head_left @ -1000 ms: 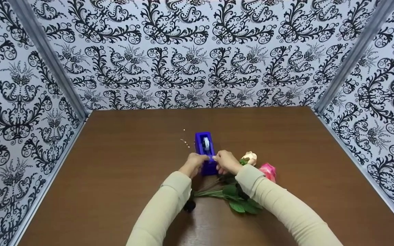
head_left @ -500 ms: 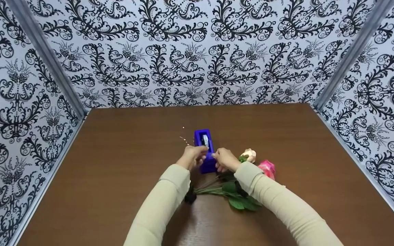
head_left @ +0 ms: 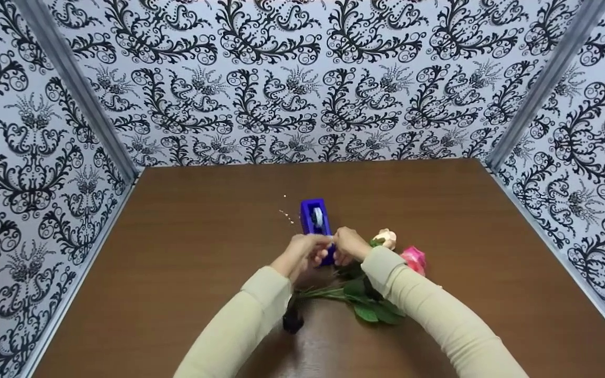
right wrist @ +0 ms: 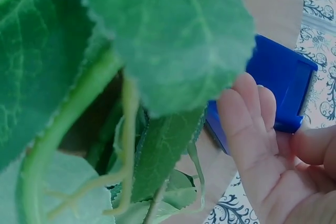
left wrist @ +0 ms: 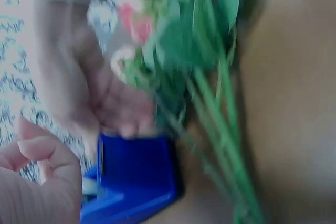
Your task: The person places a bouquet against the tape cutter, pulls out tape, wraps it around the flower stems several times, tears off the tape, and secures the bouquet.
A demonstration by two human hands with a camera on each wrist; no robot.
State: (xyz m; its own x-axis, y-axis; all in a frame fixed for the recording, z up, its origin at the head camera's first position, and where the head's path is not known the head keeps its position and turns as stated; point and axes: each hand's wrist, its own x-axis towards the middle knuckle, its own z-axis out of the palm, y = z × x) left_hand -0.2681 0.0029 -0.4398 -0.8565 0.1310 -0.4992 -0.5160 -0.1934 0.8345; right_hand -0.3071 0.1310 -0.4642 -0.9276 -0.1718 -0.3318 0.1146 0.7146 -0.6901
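Observation:
A blue tape dispenser (head_left: 313,207) with a roll of tape (head_left: 317,216) stands mid-table, its near end partly hidden by the hands. My left hand (head_left: 302,253) reaches over it, thumb and index fingertips meeting those of my right hand (head_left: 351,245). A small pale glint of tape (head_left: 330,239) shows between the fingertips. In the left wrist view the left thumb and index finger (left wrist: 44,148) are bent close together. The right wrist view has the right thumb (right wrist: 315,145) bent inward, the other fingers (right wrist: 247,114) loosely extended beside the dispenser.
Artificial flowers lie on the table under my right forearm: a cream rose (head_left: 385,239), a pink rose (head_left: 414,259), green leaves (head_left: 373,310) and stems (head_left: 326,294). Small pale specks (head_left: 287,215) dot the table left of the dispenser. Patterned walls (head_left: 297,105) border the table.
My left hand first drew back from the cutter end toward the roll, then moved right and nearer to meet the right fingertips. The right hand shifted little; dispenser and flowers stayed put.

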